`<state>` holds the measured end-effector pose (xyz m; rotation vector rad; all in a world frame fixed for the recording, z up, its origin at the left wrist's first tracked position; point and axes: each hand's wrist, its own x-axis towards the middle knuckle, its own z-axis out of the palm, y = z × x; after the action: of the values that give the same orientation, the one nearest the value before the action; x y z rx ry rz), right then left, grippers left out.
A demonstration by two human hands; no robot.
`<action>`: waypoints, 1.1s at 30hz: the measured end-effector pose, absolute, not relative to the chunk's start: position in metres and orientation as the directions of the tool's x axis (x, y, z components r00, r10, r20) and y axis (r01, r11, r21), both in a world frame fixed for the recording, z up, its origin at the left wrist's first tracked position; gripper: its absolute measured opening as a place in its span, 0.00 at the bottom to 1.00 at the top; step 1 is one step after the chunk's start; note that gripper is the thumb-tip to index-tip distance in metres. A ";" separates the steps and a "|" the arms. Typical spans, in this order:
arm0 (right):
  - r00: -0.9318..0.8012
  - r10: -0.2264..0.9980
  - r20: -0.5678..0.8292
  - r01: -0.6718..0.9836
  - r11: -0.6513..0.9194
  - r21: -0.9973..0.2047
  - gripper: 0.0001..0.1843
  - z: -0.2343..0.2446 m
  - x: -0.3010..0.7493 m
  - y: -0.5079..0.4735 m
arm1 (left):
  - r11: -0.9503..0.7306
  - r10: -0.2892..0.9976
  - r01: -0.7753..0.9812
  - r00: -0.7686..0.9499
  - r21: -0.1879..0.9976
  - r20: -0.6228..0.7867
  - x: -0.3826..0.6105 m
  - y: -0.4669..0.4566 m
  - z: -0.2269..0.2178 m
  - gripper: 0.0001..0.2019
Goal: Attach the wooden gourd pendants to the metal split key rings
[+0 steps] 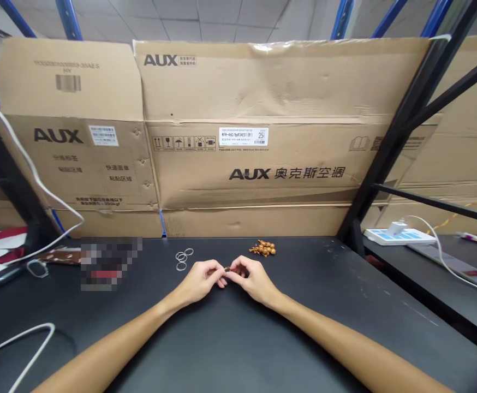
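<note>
Right of the metal rings [182, 261], your left hand [203, 279] and right hand [254, 277] are narrowly pinching one small brown piece [227, 269] between their fingertips, both equally near; fingers are hiding its long axis.

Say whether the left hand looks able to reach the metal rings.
Probably yes: the metal rings lie near the left hand, nothing visible between them, though it seems to pinch a small brown piece.
</note>
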<state>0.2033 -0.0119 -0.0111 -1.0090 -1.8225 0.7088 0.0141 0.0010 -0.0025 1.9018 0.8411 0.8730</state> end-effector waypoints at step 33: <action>-0.293 0.809 0.510 0.475 0.586 -0.656 0.04 -0.016 0.204 -0.010 | -0.540 0.746 0.195 0.561 0.819 0.358 0.014 -0.002 0.002 0.15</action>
<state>0.2041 -0.0098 -0.0156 -1.0268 -1.9473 0.4847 0.0140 -0.0021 0.0022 2.0398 0.7533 0.9303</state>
